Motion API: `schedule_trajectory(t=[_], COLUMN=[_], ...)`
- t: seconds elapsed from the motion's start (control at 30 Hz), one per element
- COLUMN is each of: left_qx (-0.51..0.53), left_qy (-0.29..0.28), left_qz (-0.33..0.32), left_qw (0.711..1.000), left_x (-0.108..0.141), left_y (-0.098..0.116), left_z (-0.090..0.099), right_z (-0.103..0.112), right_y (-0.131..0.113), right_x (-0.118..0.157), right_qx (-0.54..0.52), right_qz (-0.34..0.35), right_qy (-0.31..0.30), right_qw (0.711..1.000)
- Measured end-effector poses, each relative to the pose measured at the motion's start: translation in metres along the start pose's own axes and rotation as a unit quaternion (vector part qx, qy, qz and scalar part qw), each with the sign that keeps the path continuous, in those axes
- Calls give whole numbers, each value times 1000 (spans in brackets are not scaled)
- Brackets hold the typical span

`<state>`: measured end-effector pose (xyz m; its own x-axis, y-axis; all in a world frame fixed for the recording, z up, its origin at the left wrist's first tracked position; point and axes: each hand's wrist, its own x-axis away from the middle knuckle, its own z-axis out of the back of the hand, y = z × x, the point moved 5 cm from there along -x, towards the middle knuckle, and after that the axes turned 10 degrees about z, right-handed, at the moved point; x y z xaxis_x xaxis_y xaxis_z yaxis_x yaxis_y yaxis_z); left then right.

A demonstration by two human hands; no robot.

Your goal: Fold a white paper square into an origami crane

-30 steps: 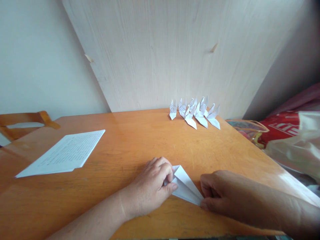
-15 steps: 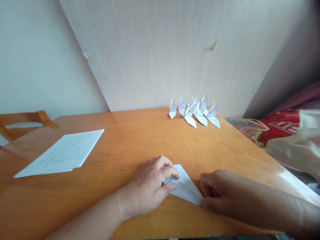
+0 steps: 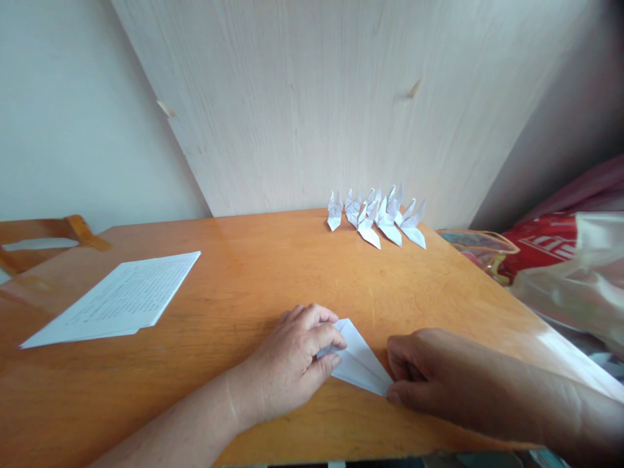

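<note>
A folded white paper lies near the front edge of the wooden table, narrowing to a point at its right end. My left hand rests over its left end, thumb and fingers bent onto the paper and covering part of it. At the pointed right end, my right hand is closed, with its thumb and curled forefinger on the tip. Farther back stand several folded white paper birds, grouped near the table's far right corner.
A stack of printed sheets lies on the table's left side. A pale wooden panel rises behind the table. Beyond the right edge are a red bag and a whitish plastic bag. A wooden chair stands at the far left.
The whole view has shifted slightly, so things appear a little farther left. Both hands keep their hold on the folded paper.
</note>
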<state>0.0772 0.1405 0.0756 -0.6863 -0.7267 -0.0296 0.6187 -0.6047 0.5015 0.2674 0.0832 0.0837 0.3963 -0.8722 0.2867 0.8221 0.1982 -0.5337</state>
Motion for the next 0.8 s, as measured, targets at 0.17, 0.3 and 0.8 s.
schedule_trajectory(t=[0.17,0.3,0.8], left_qx=[-27,-53,-44], left_qy=[19,22,40], left_qz=[-12,-16,-28], left_qw=[999,998,998], left_x=[1,1,0], left_y=[2,3,2], left_z=[0,0,2], right_z=[-1,2,-9], right_y=[2,1,-10], right_x=[0,-2,13], right_qx=[2,22,164], right_qz=[13,16,179], right_qy=[-3,-14,145], right_qw=[1000,1000,959])
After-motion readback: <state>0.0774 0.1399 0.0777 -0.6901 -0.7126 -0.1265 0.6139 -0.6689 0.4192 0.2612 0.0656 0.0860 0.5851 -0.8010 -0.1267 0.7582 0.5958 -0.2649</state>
